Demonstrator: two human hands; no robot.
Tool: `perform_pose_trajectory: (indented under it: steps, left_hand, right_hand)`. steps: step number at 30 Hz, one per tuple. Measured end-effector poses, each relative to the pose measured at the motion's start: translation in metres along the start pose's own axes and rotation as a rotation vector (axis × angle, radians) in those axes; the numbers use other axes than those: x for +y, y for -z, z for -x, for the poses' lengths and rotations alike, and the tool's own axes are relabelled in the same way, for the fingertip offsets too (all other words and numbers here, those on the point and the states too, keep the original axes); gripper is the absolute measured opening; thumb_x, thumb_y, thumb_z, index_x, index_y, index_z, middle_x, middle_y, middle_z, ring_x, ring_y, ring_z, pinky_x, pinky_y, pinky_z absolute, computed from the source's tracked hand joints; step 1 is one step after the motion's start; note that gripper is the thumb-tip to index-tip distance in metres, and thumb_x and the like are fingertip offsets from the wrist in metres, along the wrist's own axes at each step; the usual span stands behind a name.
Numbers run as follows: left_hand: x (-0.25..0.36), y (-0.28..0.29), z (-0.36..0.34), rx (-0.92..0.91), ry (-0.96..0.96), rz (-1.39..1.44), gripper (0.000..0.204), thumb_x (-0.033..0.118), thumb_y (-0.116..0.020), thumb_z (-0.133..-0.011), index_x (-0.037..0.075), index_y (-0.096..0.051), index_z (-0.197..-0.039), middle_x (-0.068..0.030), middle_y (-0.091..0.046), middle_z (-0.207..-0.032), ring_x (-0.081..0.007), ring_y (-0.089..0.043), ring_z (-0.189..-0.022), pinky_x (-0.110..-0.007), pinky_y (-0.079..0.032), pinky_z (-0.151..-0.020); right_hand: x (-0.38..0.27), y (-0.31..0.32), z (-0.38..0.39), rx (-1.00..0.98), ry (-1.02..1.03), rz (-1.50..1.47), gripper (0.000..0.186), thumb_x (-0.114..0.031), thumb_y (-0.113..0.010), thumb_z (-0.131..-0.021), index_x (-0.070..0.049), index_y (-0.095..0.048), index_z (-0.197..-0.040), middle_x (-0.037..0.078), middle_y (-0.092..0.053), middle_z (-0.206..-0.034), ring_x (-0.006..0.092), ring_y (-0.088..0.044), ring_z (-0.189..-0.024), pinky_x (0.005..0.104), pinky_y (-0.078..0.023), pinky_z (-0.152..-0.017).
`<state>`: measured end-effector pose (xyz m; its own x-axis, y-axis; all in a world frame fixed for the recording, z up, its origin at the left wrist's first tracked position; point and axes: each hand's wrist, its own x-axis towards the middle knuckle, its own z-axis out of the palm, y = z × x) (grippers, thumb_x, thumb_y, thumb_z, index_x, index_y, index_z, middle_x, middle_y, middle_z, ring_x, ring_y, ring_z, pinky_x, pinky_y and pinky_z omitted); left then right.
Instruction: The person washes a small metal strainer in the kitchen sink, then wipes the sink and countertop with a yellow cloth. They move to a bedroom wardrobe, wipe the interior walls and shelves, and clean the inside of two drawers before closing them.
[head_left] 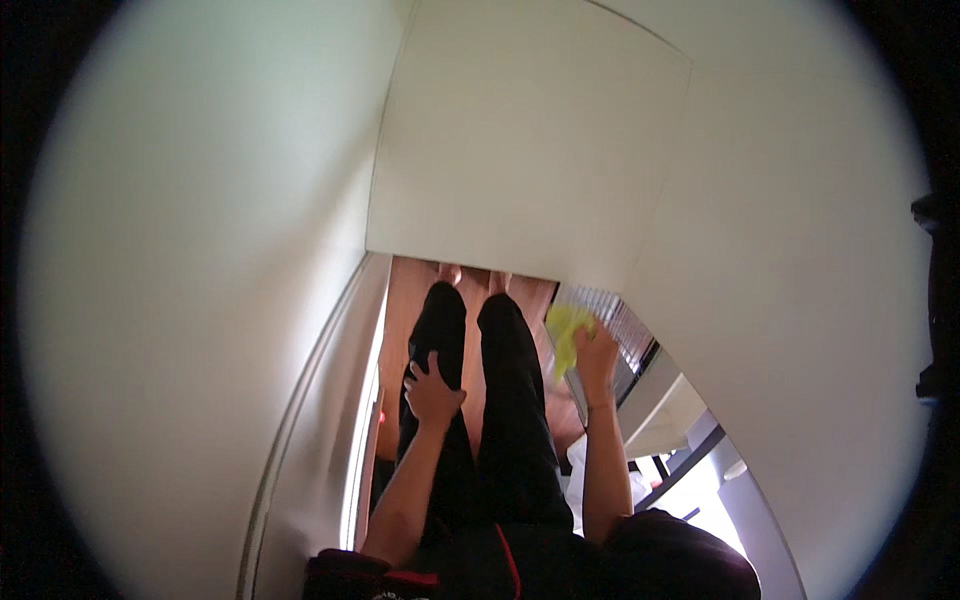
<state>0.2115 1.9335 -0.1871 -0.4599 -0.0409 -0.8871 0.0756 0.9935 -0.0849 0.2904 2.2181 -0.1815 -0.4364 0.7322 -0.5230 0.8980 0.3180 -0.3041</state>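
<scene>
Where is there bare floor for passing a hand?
Wood floor shows bare between the left pale panel and left trouser leg, narrowly between both legs, and between the right trouser leg and wire rack. It is crowded around the rack, where the right hand holds a yellow-green cloth; the left hand covers part of the left leg.

The left hand rests on the left leg, fingers spread, its forearm slanting; farther right, the right hand grips with curled fingers, forearm nearly straight.
</scene>
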Motion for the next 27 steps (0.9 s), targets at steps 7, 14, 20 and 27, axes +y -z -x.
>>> perform_pose_trajectory:
  steps: [7, 14, 20, 27]
  left_hand:
    - [0.001, -0.01, 0.005, -0.042, -0.018, -0.093, 0.107, 0.041, -0.09, -0.069, 0.021, -0.031, -0.156, -0.0291, -0.037, -0.154, -0.0514, -0.048, -0.134, -0.053, -0.053, -0.101]
    - [-0.008, -0.053, 0.018, 0.069, -0.064, -0.099, 0.104, 0.038, -0.089, -0.068, 0.021, -0.034, -0.155, -0.0266, -0.041, -0.151, -0.0504, -0.057, -0.12, -0.049, -0.057, -0.09]
    - [-0.011, -0.134, -0.001, 0.109, -0.019, 0.024, 0.093, 0.045, -0.08, -0.078, 0.02, -0.035, -0.155, -0.0281, -0.04, -0.152, -0.0529, -0.047, -0.131, -0.057, -0.045, -0.104]
    - [0.028, -0.146, -0.122, 0.626, -0.544, 0.231, 0.081, 0.034, -0.073, -0.084, 0.016, -0.037, -0.154, -0.0209, -0.035, -0.158, -0.0473, -0.034, -0.144, -0.063, -0.032, -0.114]
  right_hand:
    - [-0.103, 0.038, -0.245, 0.459, 0.482, 0.161, 0.056, -0.004, -0.051, -0.095, -0.015, -0.049, -0.15, 0.028, -0.048, -0.15, 0.0449, -0.05, -0.134, 0.0488, -0.048, -0.107]
    - [0.003, -0.075, -0.112, 0.304, 0.342, 0.321, 0.054, -0.002, -0.045, -0.098, -0.004, -0.043, -0.152, 0.038, -0.039, -0.15, 0.0536, -0.042, -0.137, 0.0545, -0.04, -0.113]
    - [0.124, -0.091, 0.123, -0.11, 0.125, -0.066, 0.044, -0.008, -0.055, -0.089, -0.003, -0.066, -0.131, 0.028, -0.068, -0.119, 0.0439, -0.066, -0.107, 0.0471, -0.051, -0.097]
    - [0.18, -0.145, 0.188, -0.162, -0.25, -0.809, 0.051, -0.008, -0.05, -0.089, 0.002, -0.058, -0.138, 0.017, -0.066, -0.13, 0.0271, -0.065, -0.113, 0.0377, -0.05, -0.101]
